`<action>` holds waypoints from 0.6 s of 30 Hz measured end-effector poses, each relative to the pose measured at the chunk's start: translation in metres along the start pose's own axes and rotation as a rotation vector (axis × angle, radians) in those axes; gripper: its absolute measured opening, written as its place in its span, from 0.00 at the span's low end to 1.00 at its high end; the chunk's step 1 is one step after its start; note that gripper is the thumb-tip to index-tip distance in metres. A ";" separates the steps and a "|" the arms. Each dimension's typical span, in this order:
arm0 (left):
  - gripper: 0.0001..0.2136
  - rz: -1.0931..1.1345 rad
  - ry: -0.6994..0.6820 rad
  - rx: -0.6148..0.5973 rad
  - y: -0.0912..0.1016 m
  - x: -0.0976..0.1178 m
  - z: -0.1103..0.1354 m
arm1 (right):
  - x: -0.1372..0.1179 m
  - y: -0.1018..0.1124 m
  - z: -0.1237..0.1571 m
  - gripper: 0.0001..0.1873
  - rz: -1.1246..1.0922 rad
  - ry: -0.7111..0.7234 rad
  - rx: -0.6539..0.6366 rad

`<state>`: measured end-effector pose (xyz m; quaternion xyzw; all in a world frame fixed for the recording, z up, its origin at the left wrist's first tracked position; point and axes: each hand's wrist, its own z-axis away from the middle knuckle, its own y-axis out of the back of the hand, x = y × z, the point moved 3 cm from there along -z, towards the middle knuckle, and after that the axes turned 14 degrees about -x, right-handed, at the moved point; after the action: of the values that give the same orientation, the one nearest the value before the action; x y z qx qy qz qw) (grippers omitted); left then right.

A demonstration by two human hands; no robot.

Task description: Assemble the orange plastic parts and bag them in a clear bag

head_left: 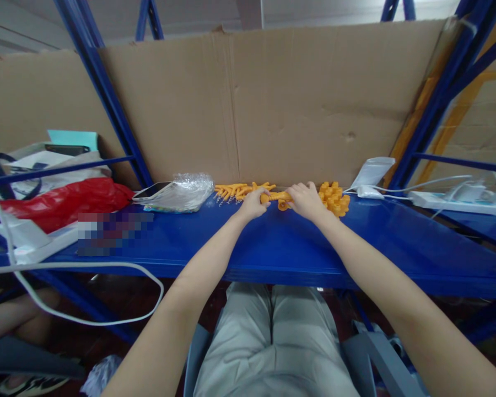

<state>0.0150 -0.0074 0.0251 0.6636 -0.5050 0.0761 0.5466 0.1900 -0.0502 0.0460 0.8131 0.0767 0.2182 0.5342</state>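
Both my hands are at the back of a blue shelf, on small orange plastic pieces. My left hand is closed round the left end of an orange piece. At the other end of that piece, my right hand is curled with its fingers on it; the fingers partly hide the piece. Just left of my left hand lies a row of thin orange branching pieces with small metal-looking bits along the front. Beside my right hand stands a cluster of chunky orange pieces.
A plastic-wrapped packet with a phone-like device lies to the left. Farther left are a red bag and a white power strip with a looping cable. A cardboard panel backs the shelf; a white box-like object stands right.
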 end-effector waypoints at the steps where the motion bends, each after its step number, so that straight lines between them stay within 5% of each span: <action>1: 0.10 -0.022 0.013 -0.021 -0.001 0.002 0.000 | -0.004 0.002 0.000 0.13 0.052 -0.009 -0.015; 18: 0.09 -0.193 -0.068 -0.105 -0.002 0.023 0.005 | -0.005 0.013 -0.005 0.15 0.033 -0.104 -0.145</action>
<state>0.0255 -0.0255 0.0370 0.6819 -0.4603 -0.0261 0.5678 0.1819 -0.0531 0.0584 0.7838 0.0195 0.1895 0.5911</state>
